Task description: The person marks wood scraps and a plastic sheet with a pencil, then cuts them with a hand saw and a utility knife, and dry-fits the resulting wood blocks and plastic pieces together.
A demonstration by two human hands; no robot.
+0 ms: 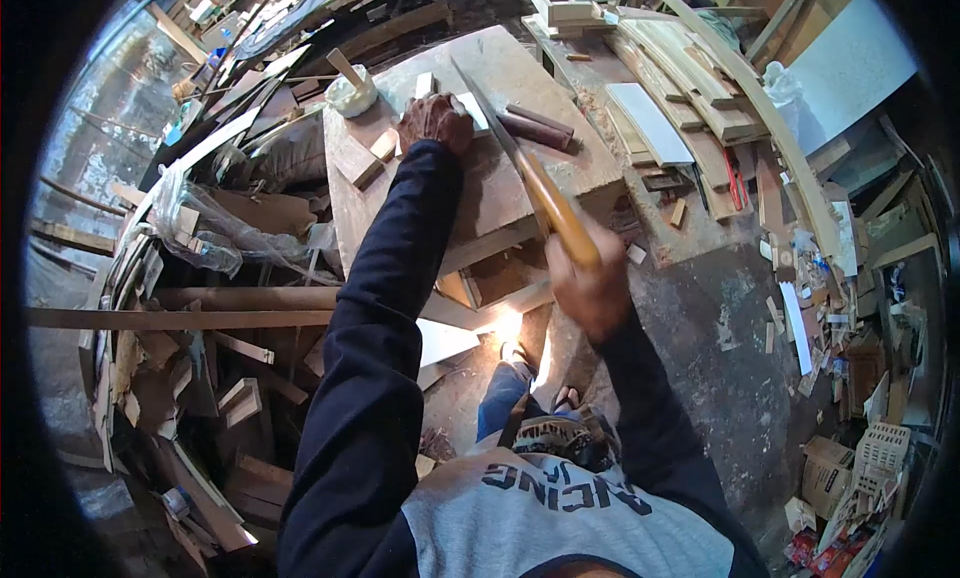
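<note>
My right hand (590,283) is wrapped round the yellow handle of a hand saw (545,193). Its thin blade, seen nearly edge-on, slants up and left over the workbench (480,193). My left hand (436,124) presses down on a small white-faced piece of wood (472,111) beside the blade, fingers bent and partly hidden. Whether the teeth touch the piece cannot be made out. Left of that hand lie wood blocks (355,163), and a white pot (351,92) with a stick in it. A dark brown cylindrical piece (537,129) lies right of the blade.
A second table (685,233) at the right carries stacked boards (690,68) and a white panel (650,124). Offcuts and scrap wood (240,403) crowd the left side. A plastic basket (882,456) and cardboard box (826,475) stand lower right, near scraps on the floor.
</note>
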